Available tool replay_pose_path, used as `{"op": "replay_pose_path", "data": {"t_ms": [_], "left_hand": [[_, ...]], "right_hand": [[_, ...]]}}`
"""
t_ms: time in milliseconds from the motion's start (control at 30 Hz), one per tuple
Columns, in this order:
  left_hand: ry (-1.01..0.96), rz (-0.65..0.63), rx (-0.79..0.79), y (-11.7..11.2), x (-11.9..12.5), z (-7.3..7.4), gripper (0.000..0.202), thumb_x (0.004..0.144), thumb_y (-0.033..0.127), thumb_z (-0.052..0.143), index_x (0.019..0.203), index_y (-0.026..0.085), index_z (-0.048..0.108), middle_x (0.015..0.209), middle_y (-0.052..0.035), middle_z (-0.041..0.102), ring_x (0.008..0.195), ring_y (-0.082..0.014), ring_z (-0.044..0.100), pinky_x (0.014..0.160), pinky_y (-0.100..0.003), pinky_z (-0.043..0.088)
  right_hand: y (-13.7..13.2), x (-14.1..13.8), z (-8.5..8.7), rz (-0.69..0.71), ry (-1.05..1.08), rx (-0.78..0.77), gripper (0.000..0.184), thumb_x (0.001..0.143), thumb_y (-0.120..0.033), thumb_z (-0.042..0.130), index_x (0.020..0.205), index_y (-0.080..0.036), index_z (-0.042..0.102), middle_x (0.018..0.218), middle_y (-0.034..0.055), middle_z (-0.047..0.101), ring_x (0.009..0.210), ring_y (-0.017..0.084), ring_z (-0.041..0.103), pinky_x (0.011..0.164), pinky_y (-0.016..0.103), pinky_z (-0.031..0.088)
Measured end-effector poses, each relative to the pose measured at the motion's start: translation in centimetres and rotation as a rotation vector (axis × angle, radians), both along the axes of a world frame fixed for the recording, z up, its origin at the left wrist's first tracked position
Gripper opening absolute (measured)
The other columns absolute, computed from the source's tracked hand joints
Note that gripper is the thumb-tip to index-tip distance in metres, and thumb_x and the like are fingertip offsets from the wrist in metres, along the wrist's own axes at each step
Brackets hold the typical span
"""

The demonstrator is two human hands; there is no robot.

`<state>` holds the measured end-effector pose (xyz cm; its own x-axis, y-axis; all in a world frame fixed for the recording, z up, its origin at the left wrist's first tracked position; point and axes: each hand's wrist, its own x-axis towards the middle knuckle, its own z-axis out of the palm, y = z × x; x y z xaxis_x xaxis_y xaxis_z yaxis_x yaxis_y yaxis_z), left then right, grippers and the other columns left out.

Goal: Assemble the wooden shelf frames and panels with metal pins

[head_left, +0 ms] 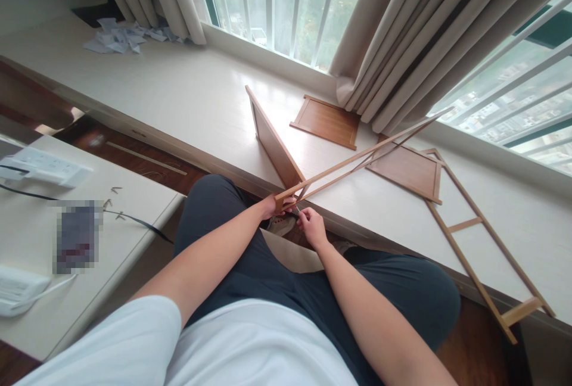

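At the far left, the desk [147,219] carries a white power strip [53,167], a blurred-out dark item [77,237] and a few small brass-coloured pieces [120,215] near its right edge. Beyond it, crumpled paper [114,37] lies on the far left of the long window ledge [179,94].

Next comes a raised panel [277,146], tilted on edge, its near end meeting a slender wooden frame [339,165] just above the left grip [269,205]; whether the two are joined, I cannot tell. That grip is wrapped around the frame's near end, over the person's lap. The frame's long axis runs from there away and to the right, its rails slanting across the ledge toward the window.

Just right of the left grip, the right grip [313,226] is pinched on a thin tool [298,209] whose tip points up and left to that same near end. So the left is the nearer, in contact, with the right close beside.

Farther right, one flat panel [326,122] lies near the curtain [384,34], another panel [404,170] lies partly behind the rails, and a ladder-like frame [465,225] overhangs the ledge's front edge.
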<state>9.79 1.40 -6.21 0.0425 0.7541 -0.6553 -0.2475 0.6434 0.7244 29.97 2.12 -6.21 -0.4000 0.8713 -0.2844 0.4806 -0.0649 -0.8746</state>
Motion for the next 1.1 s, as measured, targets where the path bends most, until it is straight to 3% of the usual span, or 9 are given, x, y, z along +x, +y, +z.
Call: {"op": "replay_pose_path", "data": {"t_ms": [300,667,900,1100], "left_hand": [[-0.014,0.017,0.005,0.0,0.0,-0.2,0.046,0.075,0.048,0.084,0.108,0.017,0.074,0.096,-0.0088,0.077,0.071,-0.0127,0.066,0.052,-0.019,0.040],[-0.010,-0.012,0.018,-0.1,-0.1,0.1,0.051,0.073,0.050,0.084,0.111,0.018,0.073,0.094,-0.0081,0.076,0.071,-0.0124,0.065,0.053,-0.018,0.040],[-0.014,-0.014,0.016,0.0,0.0,0.1,0.048,0.074,0.049,0.084,0.109,0.017,0.074,0.093,-0.0079,0.076,0.071,-0.0119,0.064,0.053,-0.018,0.039],[-0.022,-0.014,0.015,-0.1,0.0,0.4,0.049,0.073,0.049,0.084,0.108,0.017,0.074,0.095,-0.0082,0.076,0.072,-0.0130,0.065,0.053,-0.019,0.039]], "right_hand": [[0.4,0.1,-0.6,-0.001,-0.008,0.133,0.024,0.091,-0.040,0.055,0.077,-0.023,0.063,0.083,0.0056,0.066,0.076,0.021,0.061,0.063,0.030,0.048],[0.5,0.1,-1.5,0.034,0.002,0.119,0.030,0.095,-0.040,0.049,0.082,-0.021,0.069,0.090,0.0068,0.067,0.080,0.021,0.062,0.067,0.031,0.050],[0.4,-0.1,-0.5,0.022,-0.029,0.115,0.029,0.093,-0.040,0.050,0.078,-0.022,0.066,0.084,0.0055,0.067,0.077,0.021,0.061,0.064,0.030,0.048],[0.5,0.1,0.3,0.009,-0.059,0.157,0.024,0.088,-0.041,0.054,0.075,-0.023,0.062,0.077,0.0033,0.064,0.074,0.021,0.057,0.072,0.032,0.045]]}}
